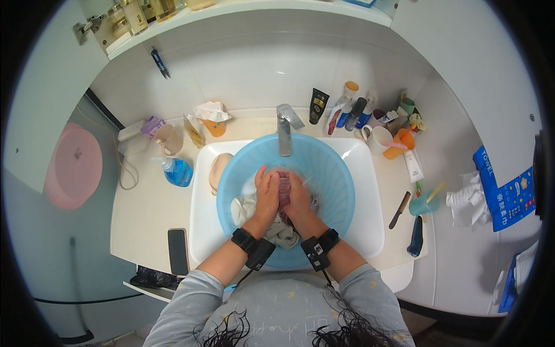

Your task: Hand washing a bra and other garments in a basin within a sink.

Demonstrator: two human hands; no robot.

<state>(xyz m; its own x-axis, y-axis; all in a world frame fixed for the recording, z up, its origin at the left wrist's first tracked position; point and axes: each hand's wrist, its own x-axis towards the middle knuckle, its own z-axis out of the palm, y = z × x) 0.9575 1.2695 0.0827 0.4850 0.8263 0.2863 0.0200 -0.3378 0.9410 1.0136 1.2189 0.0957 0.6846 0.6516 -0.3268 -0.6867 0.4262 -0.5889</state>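
Observation:
Both of my hands are over a light blue plastic basin [336,173] that stands in a white sink [368,225]. My left hand [267,193] and my right hand [299,195] grip a wet reddish cloth [284,190] between them. Below and to the left of the hands, a pale cloth [243,210] lies in soapy water, partly hidden by my left hand and wrist. The chrome faucet [284,139] reaches over the basin's far rim, just beyond my fingers. A black device is strapped around each wrist.
A beige item [220,171] lies on the sink's left rim. Left on the counter are a blue soap bottle [178,172] and a smartphone [177,251]. Right are a comb [399,210], a teal cup [422,204], an orange cup [401,145] and several bottles. Open cabinet doors flank the shelf [260,8].

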